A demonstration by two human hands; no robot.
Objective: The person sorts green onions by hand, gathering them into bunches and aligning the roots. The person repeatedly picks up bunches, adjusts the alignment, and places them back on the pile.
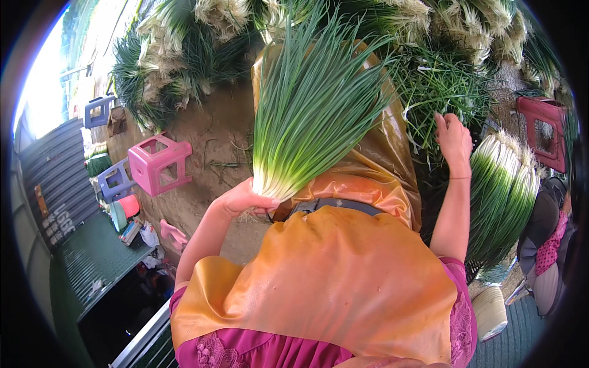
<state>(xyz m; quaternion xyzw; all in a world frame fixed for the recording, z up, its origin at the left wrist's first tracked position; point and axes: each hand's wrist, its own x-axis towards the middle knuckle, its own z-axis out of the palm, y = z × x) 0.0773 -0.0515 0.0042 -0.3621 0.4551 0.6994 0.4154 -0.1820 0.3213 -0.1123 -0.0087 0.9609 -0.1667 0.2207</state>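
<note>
My left hand (246,198) grips a fanned bunch of green onions (313,115) around its white root ends. The long green leaves spread upward across the amber waterproof apron (349,276) over my lap. On the other side, my right hand (454,138) hangs with curled fingers over a pile of loose green onion leaves (441,92). Whether a scrap is pinched between those fingers cannot be made out. Just beside that wrist lies a large stack of cleaned green onions (501,193), white ends up and leaves hanging down.
Untrimmed green onions with shaggy roots (161,60) are heaped ahead. Left stand a pink plastic stool (158,163), a blue stool (115,180) and a grey-blue stool (98,112). A red stool (543,131) stands right, near another person's dotted sleeve (551,248).
</note>
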